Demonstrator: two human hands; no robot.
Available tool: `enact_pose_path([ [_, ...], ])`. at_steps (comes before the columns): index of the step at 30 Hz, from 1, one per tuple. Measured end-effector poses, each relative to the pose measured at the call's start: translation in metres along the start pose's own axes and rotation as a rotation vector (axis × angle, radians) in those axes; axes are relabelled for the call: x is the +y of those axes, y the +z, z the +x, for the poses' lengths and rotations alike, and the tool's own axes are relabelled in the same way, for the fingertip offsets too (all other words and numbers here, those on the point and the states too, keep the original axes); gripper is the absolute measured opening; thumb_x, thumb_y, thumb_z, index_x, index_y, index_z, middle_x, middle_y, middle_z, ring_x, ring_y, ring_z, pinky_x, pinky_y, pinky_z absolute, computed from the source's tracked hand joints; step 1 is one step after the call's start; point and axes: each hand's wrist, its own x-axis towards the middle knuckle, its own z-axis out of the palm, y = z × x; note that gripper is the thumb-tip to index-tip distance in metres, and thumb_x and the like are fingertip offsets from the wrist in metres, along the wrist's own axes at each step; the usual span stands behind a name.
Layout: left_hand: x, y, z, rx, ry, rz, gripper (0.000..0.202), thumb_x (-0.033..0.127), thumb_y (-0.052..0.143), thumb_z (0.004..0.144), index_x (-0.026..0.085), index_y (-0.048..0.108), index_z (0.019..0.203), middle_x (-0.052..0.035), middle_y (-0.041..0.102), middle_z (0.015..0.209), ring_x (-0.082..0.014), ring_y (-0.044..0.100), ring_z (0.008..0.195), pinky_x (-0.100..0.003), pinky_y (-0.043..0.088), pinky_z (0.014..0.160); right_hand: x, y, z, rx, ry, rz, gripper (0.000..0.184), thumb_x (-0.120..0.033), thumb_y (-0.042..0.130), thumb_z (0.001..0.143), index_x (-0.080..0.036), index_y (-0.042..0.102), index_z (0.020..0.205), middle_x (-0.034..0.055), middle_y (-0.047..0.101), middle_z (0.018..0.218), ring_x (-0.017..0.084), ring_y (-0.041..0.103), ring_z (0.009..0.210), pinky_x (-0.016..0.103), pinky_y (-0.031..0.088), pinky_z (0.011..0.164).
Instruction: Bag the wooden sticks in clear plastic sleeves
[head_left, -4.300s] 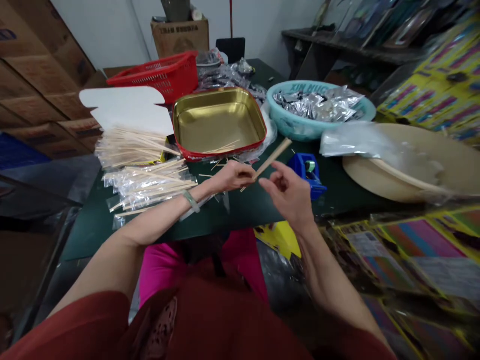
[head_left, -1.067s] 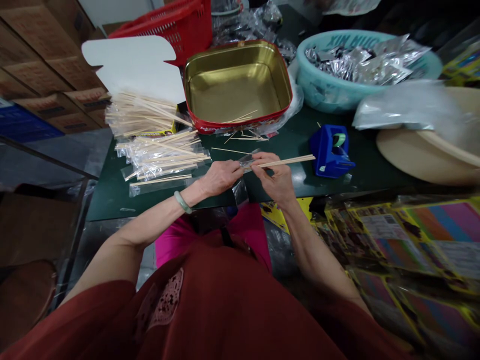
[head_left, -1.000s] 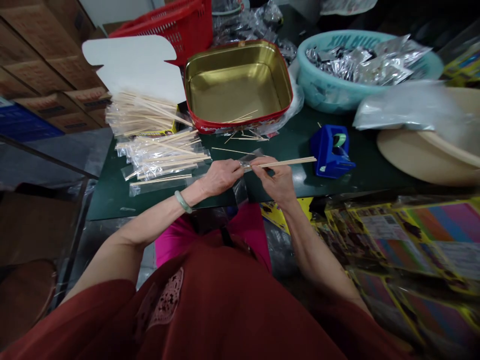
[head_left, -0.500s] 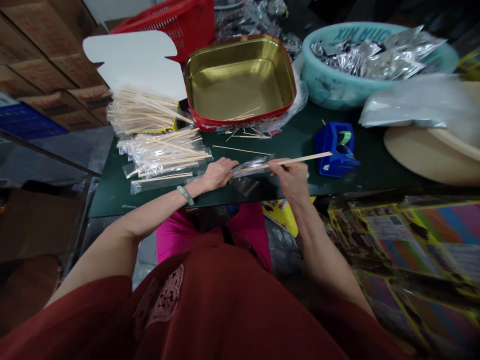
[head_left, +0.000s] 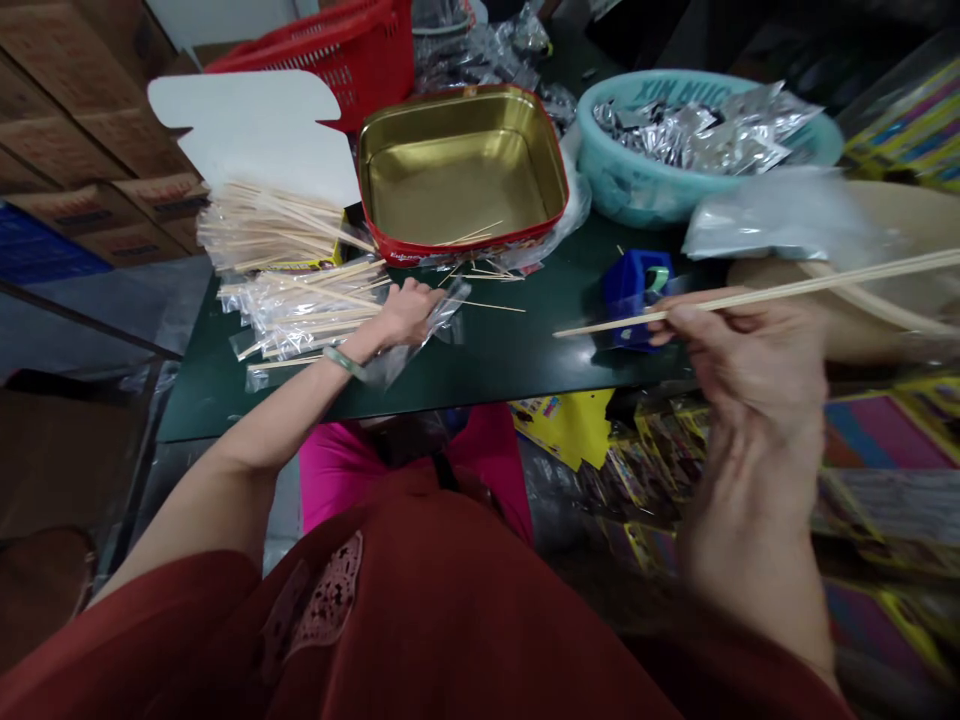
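My right hand (head_left: pixel 742 350) is raised at the right, its fingers pinched round a few thin wooden sticks (head_left: pixel 847 285) that point across the table. Below them is a blue tape dispenser (head_left: pixel 626 285), partly hidden by the fingers. My left hand (head_left: pixel 409 312) is closed on a clear plastic bag (head_left: pixel 442 318), by the near side of the stick pile. Beside that hand lie clear bags with sticks inside (head_left: pixel 300 315). Behind them, more loose sticks (head_left: pixel 270 225) rest in an open white-lidded box (head_left: pixel 255 130). One single thin stick (head_left: pixel 495 306) lies on the green table (head_left: pixel 510 350).
A red tin with a gold inside (head_left: pixel 465 170) stands at the back middle, with loose sticks before it. Behind it is a red basket (head_left: pixel 352 60). At the back right stands a turquoise basin (head_left: pixel 637 190) of silvery packets, beside a clear bag stack (head_left: pixel 765 220). Colourful packs (head_left: pixel 870 440) lie below the table edge.
My right hand has moved right and up with the sticks, drawing them away from the clear bag. My left hand has shifted left and upward with the bag. The view has turned slightly.
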Motion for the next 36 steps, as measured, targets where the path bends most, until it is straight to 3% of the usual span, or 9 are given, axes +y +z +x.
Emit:
enact_pose_path([
  [4,0.022,-0.038,-0.011,0.146,0.149,-0.498,0.042,0.021,0.056,0.082,0.013,0.06,0.123,-0.0089,0.067,0.111,-0.0196,0.06,0.099,-0.032,0.048,0.083,-0.003,0.04,-0.021,-0.144,0.09,-0.011,0.01,-0.022,0.081,0.058,-0.018,0.074,0.063,0.0016,0.069,0.058,0.01,0.056,0.045,0.025,0.045,0.044],
  [9,0.06,-0.047,-0.042,-0.274,0.331,-1.051,0.024,0.032,0.063,0.082,0.01,0.071,0.087,-0.0023,0.066,0.067,-0.0084,0.058,0.058,-0.019,0.041,0.054,0.007,0.076,-0.033,-0.36,0.036,-0.007,0.014,-0.031,0.076,0.07,-0.019,0.069,0.069,-0.0006,0.068,0.064,0.011,0.058,0.051,0.026,0.048,0.048],
  [12,0.065,-0.039,-0.056,-0.327,0.229,-1.248,0.019,0.028,0.064,0.082,0.01,0.071,0.078,-0.0008,0.064,0.061,-0.005,0.05,0.049,-0.017,0.035,0.046,0.013,0.081,-0.029,-0.327,0.013,-0.066,0.026,-0.034,0.074,0.075,-0.022,0.066,0.097,-0.0008,0.07,0.074,0.013,0.062,0.059,0.027,0.052,0.051],
  [15,0.064,-0.031,-0.065,-0.333,0.166,-1.351,0.017,0.026,0.065,0.08,0.01,0.07,0.076,-0.0004,0.066,0.061,-0.0037,0.046,0.045,-0.016,0.032,0.043,0.014,0.078,-0.017,-0.061,-0.108,-0.075,0.047,-0.029,0.075,0.075,-0.027,0.055,0.117,0.0016,0.073,0.088,0.014,0.066,0.069,0.029,0.055,0.062],
  [18,0.066,-0.027,-0.068,-0.362,0.171,-1.418,0.017,0.027,0.067,0.078,0.011,0.07,0.075,0.0001,0.066,0.06,-0.0047,0.049,0.045,-0.016,0.036,0.044,0.009,0.079,-0.015,0.073,-0.211,-0.095,0.029,-0.029,0.068,0.082,-0.023,0.061,0.109,0.0052,0.074,0.092,0.015,0.068,0.072,0.032,0.057,0.067],
  [24,0.067,-0.021,-0.062,-0.144,0.107,-1.505,0.025,0.034,0.073,0.075,0.01,0.068,0.071,0.0009,0.063,0.058,-0.0067,0.054,0.049,-0.018,0.041,0.049,0.013,0.102,-0.061,-0.367,-0.327,-0.319,0.026,-0.037,0.054,0.092,-0.022,0.068,0.107,0.0087,0.071,0.114,0.022,0.068,0.106,0.04,0.057,0.089],
  [27,0.065,-0.016,-0.062,-0.077,0.055,-1.535,0.022,0.031,0.072,0.076,0.01,0.07,0.085,0.0011,0.065,0.061,-0.007,0.056,0.05,-0.018,0.044,0.05,0.02,0.104,-0.07,-0.317,-0.257,-0.282,0.051,-0.044,0.064,0.085,-0.026,0.053,0.131,0.0103,0.063,0.13,0.021,0.068,0.102,0.034,0.059,0.077],
  [31,0.067,-0.017,-0.067,-0.08,0.093,-1.564,0.028,0.026,0.07,0.079,0.013,0.067,0.103,-0.0001,0.069,0.07,-0.009,0.062,0.053,-0.02,0.049,0.054,0.023,0.101,-0.061,-0.24,-0.12,-0.208,0.055,-0.042,0.069,0.08,-0.025,0.051,0.129,0.0033,0.071,0.096,0.015,0.067,0.075,0.027,0.055,0.062],
  [36,0.073,-0.023,-0.07,-0.057,0.153,-1.475,0.027,0.037,0.06,0.087,0.012,0.064,0.076,-0.0024,0.067,0.068,-0.0098,0.064,0.055,-0.018,0.048,0.052,0.018,0.106,-0.06,-0.231,-0.144,-0.297,0.023,-0.03,0.062,0.083,-0.023,0.062,0.105,-0.0033,0.062,0.07,0.012,0.058,0.059,0.026,0.049,0.058],
])
